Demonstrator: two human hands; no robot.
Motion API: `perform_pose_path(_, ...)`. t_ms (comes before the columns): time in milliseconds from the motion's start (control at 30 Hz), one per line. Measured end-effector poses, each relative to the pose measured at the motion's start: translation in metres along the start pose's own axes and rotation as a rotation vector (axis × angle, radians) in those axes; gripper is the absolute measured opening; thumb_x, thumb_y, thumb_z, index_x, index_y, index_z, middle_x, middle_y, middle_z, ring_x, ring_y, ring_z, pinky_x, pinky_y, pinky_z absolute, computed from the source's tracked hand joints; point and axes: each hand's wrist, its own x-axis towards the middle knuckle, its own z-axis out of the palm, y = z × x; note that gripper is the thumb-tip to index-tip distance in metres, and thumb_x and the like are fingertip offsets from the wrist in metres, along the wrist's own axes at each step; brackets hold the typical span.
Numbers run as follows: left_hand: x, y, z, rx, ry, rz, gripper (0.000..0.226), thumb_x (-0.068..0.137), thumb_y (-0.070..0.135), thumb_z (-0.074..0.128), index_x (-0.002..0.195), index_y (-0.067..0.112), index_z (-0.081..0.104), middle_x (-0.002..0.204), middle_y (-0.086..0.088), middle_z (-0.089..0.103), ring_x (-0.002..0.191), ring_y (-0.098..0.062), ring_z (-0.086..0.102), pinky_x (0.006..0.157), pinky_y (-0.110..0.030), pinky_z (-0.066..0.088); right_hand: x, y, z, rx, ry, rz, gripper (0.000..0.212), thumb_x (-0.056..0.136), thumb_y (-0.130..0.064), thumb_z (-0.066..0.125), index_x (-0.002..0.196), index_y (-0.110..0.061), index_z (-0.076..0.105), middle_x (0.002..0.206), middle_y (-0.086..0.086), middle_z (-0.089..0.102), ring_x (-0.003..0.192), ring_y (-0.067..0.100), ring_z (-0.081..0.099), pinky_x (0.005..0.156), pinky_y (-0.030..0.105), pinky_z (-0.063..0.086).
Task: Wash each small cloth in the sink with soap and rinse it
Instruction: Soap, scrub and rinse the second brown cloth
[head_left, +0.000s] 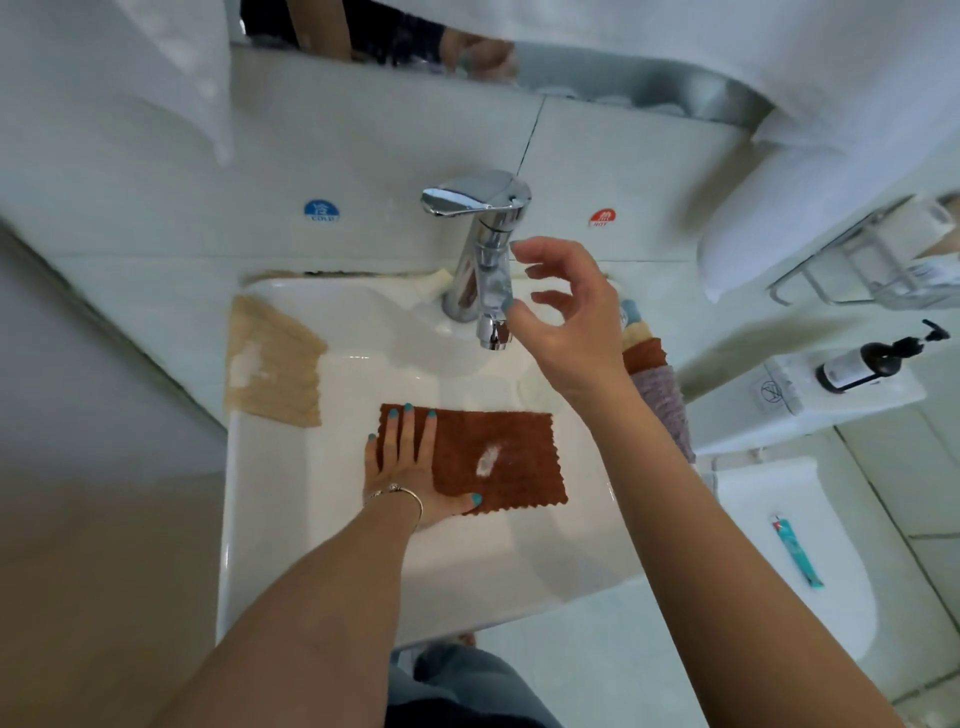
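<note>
Nearest to you, below the front rim of the sink (249, 519), dark trousers are cut off by the bottom edge. Inside the basin, your left hand (405, 467) lies flat with straight fingers on the left part of the rust-brown cloth (498, 457), thumb along its near edge; nothing is gripped, the hand only presses. That cloth is spread flat on the basin floor, with a small white smear, probably soap, near its middle. On the sink's left rim a beige cloth (275, 364) lies draped, also carrying a white smear. To the right of the sink, a teal tube (797, 553) rests on a white surface whose nature is hard to make out.

Farther back, your right hand (566, 317) hangs in the air just right of the faucet (488, 260), fingers loosely curled and apart, grip wide and holding nothing. Your right forearm hides most of a stack of folded cloths (649, 358) on the sink's right rim; only coloured edges show. Beyond the stack, a dark pump bottle (872, 364) stands on a white box. Behind the faucet, blue and red stickers on the wall are too blurred to read fully.
</note>
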Motion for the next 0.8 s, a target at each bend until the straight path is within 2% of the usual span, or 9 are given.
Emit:
perform_pose_path(67,0.000,0.000,0.000,-0.007,-0.003,0.005,0.127,0.067,0.088,0.045,0.144,0.025,-0.034,0.146,-0.003,-0.048,0.138,-0.023,-0.040,0.117,-0.048,-0.017,0.017,-0.005,0.003,-0.126,0.000,-0.115,0.041,0.075,-0.011,0.072,0.109,-0.029,0.058,0.112,-0.010,0.058,0.105,0.012,0.053,0.088,0.027,0.046)
perform_pose_path(167,-0.002,-0.001,-0.002,-0.013,-0.002,0.016,0.125,0.068,0.088,0.044,0.144,0.026,-0.034,0.138,0.000,-0.051,0.138,-0.023,-0.039,0.116,-0.047,-0.017,0.047,-0.014,0.009,-0.295,-0.084,-0.255,0.044,0.072,-0.020,0.077,0.112,-0.030,0.063,0.117,-0.016,0.054,0.112,0.009,0.046,0.097,0.021,0.036)
perform_pose_path(267,-0.003,-0.003,-0.003,-0.009,-0.005,0.016,0.125,0.068,0.089,0.043,0.145,0.026,-0.033,0.138,0.000,-0.051,0.138,-0.022,-0.040,0.117,-0.048,-0.017,0.073,-0.026,0.014,-0.383,-0.208,-0.307,0.045,0.066,-0.024,0.079,0.110,-0.028,0.071,0.110,-0.021,0.057,0.106,0.009,0.050,0.094,0.022,0.037)
perform_pose_path(333,-0.003,-0.002,-0.004,-0.007,-0.009,0.018,0.125,0.068,0.088,0.043,0.145,0.025,-0.033,0.144,-0.002,-0.048,0.138,-0.023,-0.039,0.116,-0.048,-0.017,0.084,-0.035,0.017,-0.347,-0.295,-0.263,0.040,0.067,-0.015,0.079,0.105,-0.024,0.074,0.098,-0.023,0.060,0.094,0.006,0.054,0.087,0.018,0.041)
perform_pose_path(433,-0.004,0.000,-0.005,-0.010,0.002,0.023,0.125,0.069,0.087,0.045,0.147,0.024,-0.031,0.152,-0.004,-0.040,0.139,-0.023,-0.038,0.116,-0.048,-0.017,0.094,-0.040,0.018,-0.159,-0.407,-0.100,0.035,0.069,0.001,0.079,0.098,-0.020,0.074,0.088,-0.021,0.064,0.082,-0.009,0.060,0.074,0.008,0.043)
perform_pose_path(600,-0.004,-0.002,-0.005,-0.014,0.009,0.018,0.125,0.069,0.086,0.046,0.147,0.025,-0.030,0.152,-0.003,-0.040,0.139,-0.022,-0.039,0.116,-0.047,-0.018,0.099,-0.042,0.018,-0.076,-0.487,0.003,0.033,0.069,0.003,0.081,0.092,-0.020,0.073,0.086,-0.018,0.067,0.079,-0.008,0.063,0.077,0.010,0.047)
perform_pose_path(800,-0.003,0.000,-0.003,-0.018,0.002,0.009,0.126,0.067,0.087,0.046,0.146,0.026,-0.031,0.151,-0.003,-0.041,0.138,-0.022,-0.040,0.115,-0.047,-0.018,0.100,-0.046,0.010,-0.012,-0.527,0.051,0.034,0.071,0.012,0.076,0.099,-0.007,0.070,0.086,-0.010,0.064,0.071,-0.014,0.062,0.066,0.005,0.045)
